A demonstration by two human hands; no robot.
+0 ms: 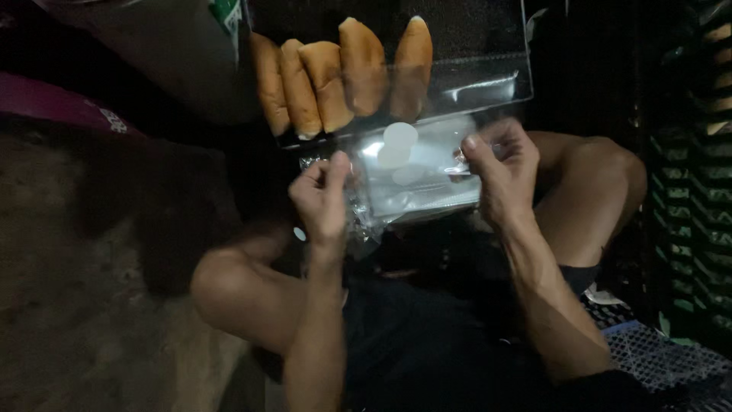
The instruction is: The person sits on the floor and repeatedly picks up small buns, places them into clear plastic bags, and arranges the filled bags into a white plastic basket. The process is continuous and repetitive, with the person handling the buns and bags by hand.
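Observation:
I sit with knees apart and hold a clear plastic bag (pixel 415 179) between both hands. My left hand (pixel 324 198) pinches the bag's crumpled left edge with closed fingers. My right hand (pixel 499 172) grips its right edge. Just beyond the bag lies a row of several golden bread rolls (pixel 339 76), side by side on a clear plastic sheet (pixel 488 80). White round reflections show on the bag.
A dark green plastic crate (pixel 690 191) stands at the right. A patterned blue cloth (pixel 656 358) lies at the lower right. A maroon object (pixel 57 107) sits at the upper left over dim brown ground (pixel 76 305).

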